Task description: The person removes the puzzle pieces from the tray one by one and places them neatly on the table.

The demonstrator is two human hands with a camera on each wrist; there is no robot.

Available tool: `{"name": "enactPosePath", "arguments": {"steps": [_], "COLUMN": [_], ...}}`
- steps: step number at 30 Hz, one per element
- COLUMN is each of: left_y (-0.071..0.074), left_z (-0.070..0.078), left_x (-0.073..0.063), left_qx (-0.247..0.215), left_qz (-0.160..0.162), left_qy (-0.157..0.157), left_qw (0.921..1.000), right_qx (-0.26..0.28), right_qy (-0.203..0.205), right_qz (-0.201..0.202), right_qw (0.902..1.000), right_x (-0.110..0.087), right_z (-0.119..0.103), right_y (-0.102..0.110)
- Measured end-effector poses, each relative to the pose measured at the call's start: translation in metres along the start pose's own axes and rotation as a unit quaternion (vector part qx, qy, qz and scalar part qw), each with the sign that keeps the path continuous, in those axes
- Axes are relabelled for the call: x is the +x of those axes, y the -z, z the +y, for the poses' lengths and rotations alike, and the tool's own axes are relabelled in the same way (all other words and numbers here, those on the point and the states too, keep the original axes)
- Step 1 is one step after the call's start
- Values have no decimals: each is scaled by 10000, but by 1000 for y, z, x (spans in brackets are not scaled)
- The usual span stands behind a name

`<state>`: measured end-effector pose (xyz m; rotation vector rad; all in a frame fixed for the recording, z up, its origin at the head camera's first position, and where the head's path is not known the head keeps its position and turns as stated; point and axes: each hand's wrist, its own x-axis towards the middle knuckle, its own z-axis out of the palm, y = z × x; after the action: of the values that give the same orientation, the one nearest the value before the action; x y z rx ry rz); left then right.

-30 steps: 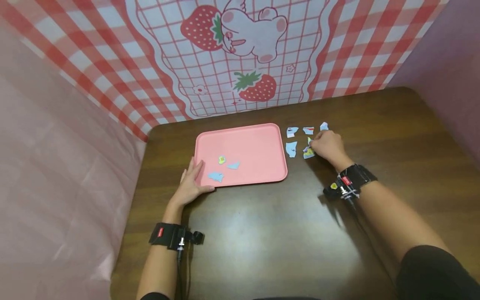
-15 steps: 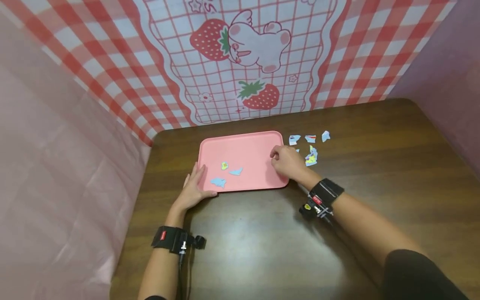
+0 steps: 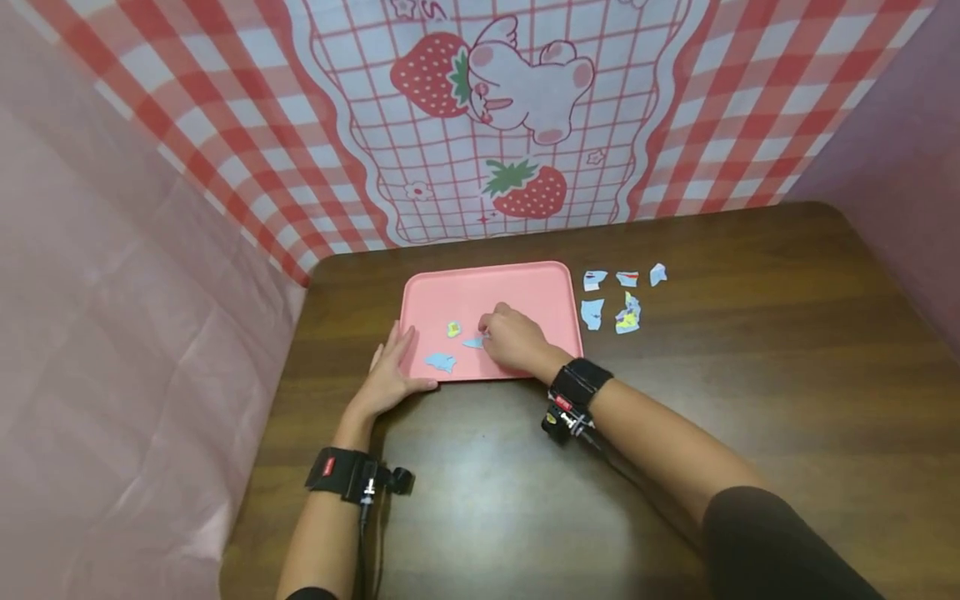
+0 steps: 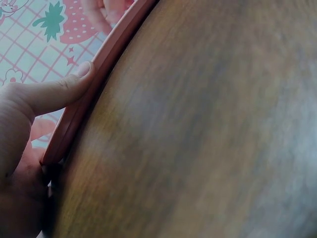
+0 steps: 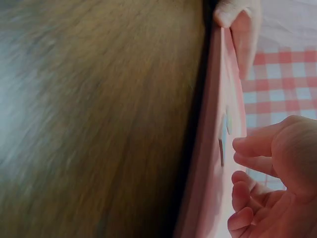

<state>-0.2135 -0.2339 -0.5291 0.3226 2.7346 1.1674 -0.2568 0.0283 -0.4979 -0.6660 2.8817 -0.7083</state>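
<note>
My left hand (image 3: 387, 381) holds the near left corner of the pink tray (image 3: 517, 287), its thumb along the front rim and its fingers at the left side. Over the tray, my right hand (image 3: 516, 337) has loosely bent fingers close to a flat, irregular light-blue piece (image 3: 472, 342), which it partly covers. The right wrist view has the fingertips (image 5: 238, 145) slightly apart from the pieces, with nothing visible between them. A small yellow piece (image 3: 453, 329) and a jagged light-blue piece (image 3: 441, 362) also lie on the tray.
Right of the tray, several flat printed pieces lie in two rows on the brown table (image 3: 525, 500), among them a yellow and blue cluster (image 3: 628, 314) and a plain blue one (image 3: 592, 313). A checked strawberry cloth (image 3: 360, 125) hangs behind the table.
My right hand has left the yellow and blue cluster and moved left across the tray to the light-blue piece. The left hand stays at the tray's corner. The view has shifted slightly.
</note>
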Motion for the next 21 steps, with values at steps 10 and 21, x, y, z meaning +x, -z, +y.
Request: {"name": "enactPosePath", "arguments": {"steps": [10, 21], "left_y": [-1, 1], "left_z": [1, -2], "left_x": [3, 1], "left_qx": [22, -74], "left_qz": [-64, -46], "left_qy": [60, 88], "left_qw": [10000, 9999], "right_qx": [-233, -371], "right_qy": [34, 70], "right_qz": [70, 44], "right_qw": [9997, 9993], "right_x": [7, 12], "right_z": [-6, -12], "right_y": [-14, -24]}}
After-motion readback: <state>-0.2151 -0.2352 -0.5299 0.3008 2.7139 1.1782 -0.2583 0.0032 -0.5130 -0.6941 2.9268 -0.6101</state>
